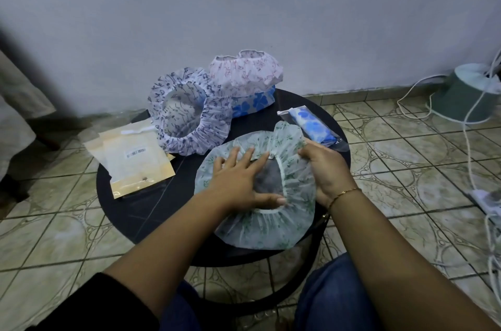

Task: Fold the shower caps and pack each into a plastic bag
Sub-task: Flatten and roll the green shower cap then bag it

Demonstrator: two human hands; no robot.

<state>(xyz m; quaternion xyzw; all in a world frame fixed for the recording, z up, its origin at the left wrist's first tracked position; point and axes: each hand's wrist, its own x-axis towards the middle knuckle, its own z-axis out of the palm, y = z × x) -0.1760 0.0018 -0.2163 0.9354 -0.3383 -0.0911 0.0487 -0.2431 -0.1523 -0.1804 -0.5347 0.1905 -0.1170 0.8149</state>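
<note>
A green-patterned white shower cap (260,227) lies spread on the round black table (141,211), its elastic opening facing up. My left hand (241,181) presses flat on the cap with fingers straight and spread. My right hand (325,168) grips the cap's right edge, fingers curled round the fabric. Behind it stands a navy-patterned cap (189,114), and further back a pink-patterned cap (246,70) sits on a blue-flowered one (252,104). A folded blue-flowered cap in a clear plastic bag (311,127) lies at the table's right. Empty plastic bags (130,157) lie at the left.
The table stands on a tiled floor against a pale wall. A green fan base (466,95) with white cables (471,157) sits at the right. My knees in blue jeans (339,298) are under the table's near edge. Pale fabric hangs at the far left.
</note>
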